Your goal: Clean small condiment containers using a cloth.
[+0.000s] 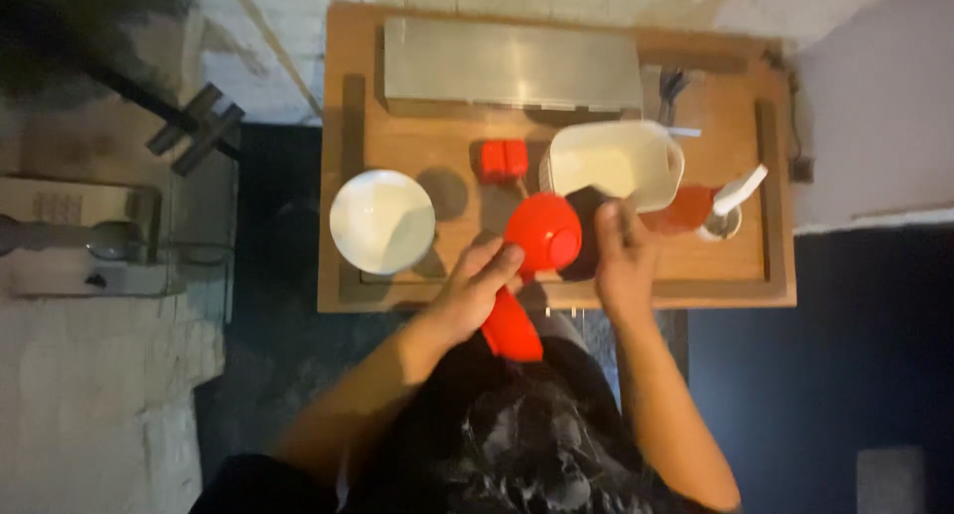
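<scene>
At centre of a wooden table (397,146), seen from overhead, 2 hands work on 1 red ladle (542,234). Left hand (475,293): closed around the ladle's handle, which runs down toward the body, so the round bowl stays level above the table's near edge. Right hand (618,260): fingers laid on a dark object (586,238) just beside the ladle's bowl, apparently to steady it; whether they grip it or only press on it cannot be told. White tub (618,161): behind both hands, partly overlapped by the dark object, close enough to be reached without leaning. White bowl (382,222): to the left, apart from the hands. Red block (504,160): small, behind the ladle. Cup (717,221) with a white utensil and a reddish blurred item: to the right. Metal box (512,69): long, along the far edge.
</scene>
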